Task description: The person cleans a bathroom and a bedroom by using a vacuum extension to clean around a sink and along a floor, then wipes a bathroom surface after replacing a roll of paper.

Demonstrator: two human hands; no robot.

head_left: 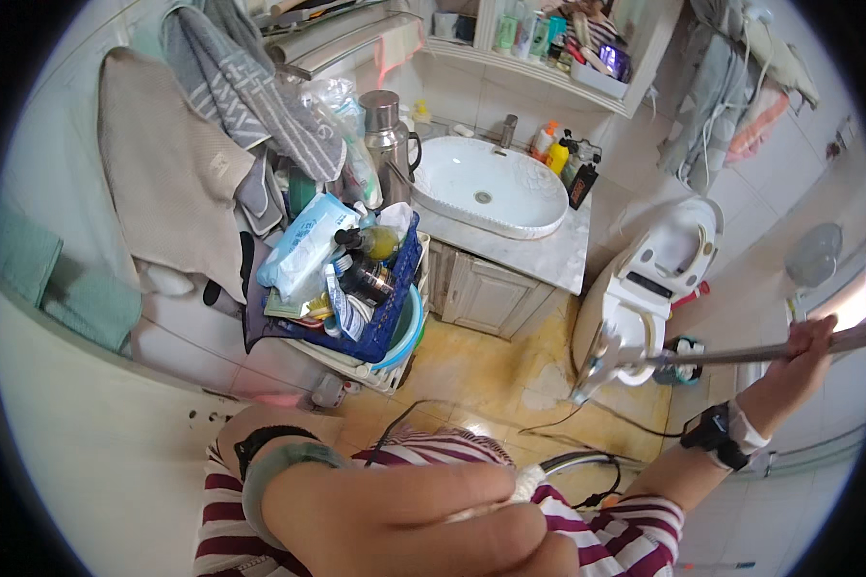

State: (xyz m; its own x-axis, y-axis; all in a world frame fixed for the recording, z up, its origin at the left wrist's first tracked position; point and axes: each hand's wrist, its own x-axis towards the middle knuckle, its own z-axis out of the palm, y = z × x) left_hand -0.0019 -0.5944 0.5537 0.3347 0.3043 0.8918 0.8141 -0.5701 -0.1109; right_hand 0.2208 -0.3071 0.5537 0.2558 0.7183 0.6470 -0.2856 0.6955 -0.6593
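My left hand [423, 519] is large and close at the bottom middle, its fingers curled. At its fingertips a white, braided-looking thing [526, 484] shows; most of it is hidden by the fingers. My right hand [812, 348], at the far right, is wrapped around a grey metal pole [741, 353]. The pole reaches leftward across the front of the toilet, and its far end [601, 363] is blurred, whitish and light blue. Below, near my striped clothing, a silvery hose [577, 460] curves out past the left fingers.
A white washbasin [491, 185] sits on a marble counter with bottles behind it. Left of it, a blue basket [392, 313] holds wet wipes and bottles, beside a steel thermos [385, 144]. The toilet [659, 269] stands open-lidded at right. A dark cable [635, 426] crosses the yellowish floor.
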